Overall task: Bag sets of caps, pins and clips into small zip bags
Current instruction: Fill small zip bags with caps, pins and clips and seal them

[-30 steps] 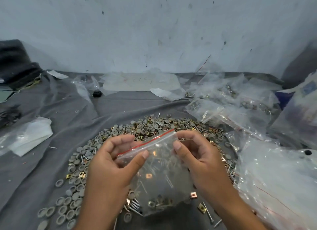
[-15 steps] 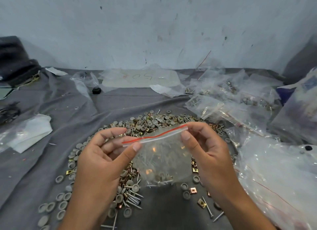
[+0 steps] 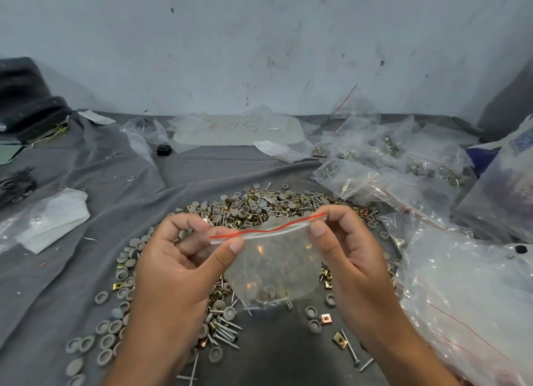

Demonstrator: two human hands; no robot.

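My left hand (image 3: 176,267) pinched the zip bag's (image 3: 271,270) left top corner between thumb and fingers (image 3: 219,233); my right hand (image 3: 346,250) pinched its right corner. The bag hung above the parts pile (image 3: 253,207); its contents blurred, hard to count.

Grey cloth (image 3: 202,166) — heap of caps/screws/clips (image 3: 253,205), filled zip bags (image 3: 375,172) right.

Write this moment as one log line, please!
step: sealing | left hand: pinches zip bag | right hand: pinches it | bag: holds parts
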